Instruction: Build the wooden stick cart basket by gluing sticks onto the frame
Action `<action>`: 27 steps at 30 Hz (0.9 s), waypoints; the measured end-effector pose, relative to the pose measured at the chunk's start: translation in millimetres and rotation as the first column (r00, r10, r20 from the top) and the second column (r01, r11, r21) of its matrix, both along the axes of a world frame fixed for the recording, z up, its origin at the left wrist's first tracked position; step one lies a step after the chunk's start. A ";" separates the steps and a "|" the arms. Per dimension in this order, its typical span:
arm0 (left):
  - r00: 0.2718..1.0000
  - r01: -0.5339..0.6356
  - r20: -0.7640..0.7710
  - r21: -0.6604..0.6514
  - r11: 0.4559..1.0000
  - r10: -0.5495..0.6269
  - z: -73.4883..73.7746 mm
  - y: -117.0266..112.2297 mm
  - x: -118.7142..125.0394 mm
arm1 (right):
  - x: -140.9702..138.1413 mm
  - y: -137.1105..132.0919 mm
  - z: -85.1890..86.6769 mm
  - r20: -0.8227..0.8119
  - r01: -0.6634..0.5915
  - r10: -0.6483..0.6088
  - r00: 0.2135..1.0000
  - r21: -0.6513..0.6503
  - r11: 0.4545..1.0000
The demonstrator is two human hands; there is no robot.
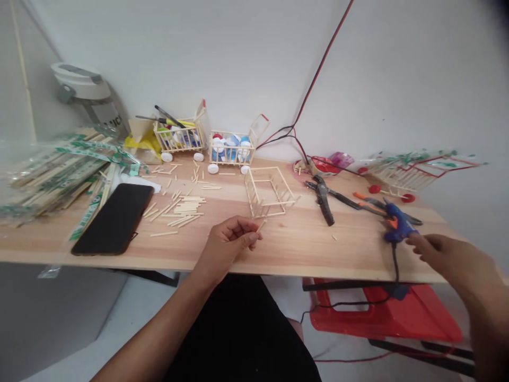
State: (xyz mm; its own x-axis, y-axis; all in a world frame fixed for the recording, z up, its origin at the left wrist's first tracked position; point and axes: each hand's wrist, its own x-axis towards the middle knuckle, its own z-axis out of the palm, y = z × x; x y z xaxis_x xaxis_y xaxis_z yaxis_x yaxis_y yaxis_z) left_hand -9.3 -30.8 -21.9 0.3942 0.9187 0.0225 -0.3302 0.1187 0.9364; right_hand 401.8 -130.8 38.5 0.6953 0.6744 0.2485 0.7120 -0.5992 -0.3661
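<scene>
The left hand point(226, 244) sits nearest, its grip clamped on a short wooden craft stick point(261, 227) held above the pale wooden table point(310, 255). Out to the side, the right hand point(449, 260) has its grip apart, fingertips just beside a blue hot glue gun point(400, 224); whether they touch it, I cannot tell. The gun's black cord point(395, 262) drops over the table edge towards a red plastic stool point(382, 315) below. Just past the left hand stands an open rectangular craft-stick frame point(268, 193). To its left lie loose sticks point(183, 208) and a black phone point(113, 218). Black pliers point(322, 200) and orange-handled pliers point(369, 204) lie behind the gun. Farthest back, against the wall, stand 2 craft-stick carts point(234, 149) on white wheels, both holding bottle caps.
</scene>
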 end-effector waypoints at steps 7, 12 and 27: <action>0.996 -0.016 0.083 -0.033 0.999 0.018 7.7 -7.2 15.6 | -164.9 13.9 -10.3 -0.199 -0.543 0.628 0.753 0.352 0.762; 0.995 -0.037 0.087 -0.009 0.999 0.038 9.4 -8.4 23.7 | -228.7 35.2 -19.9 -0.277 -0.606 0.758 0.591 0.467 0.644; 0.950 -0.073 -0.275 0.257 0.964 0.145 21.0 3.6 18.5 | -226.5 53.2 -32.3 -0.268 -0.525 0.709 0.653 0.514 0.678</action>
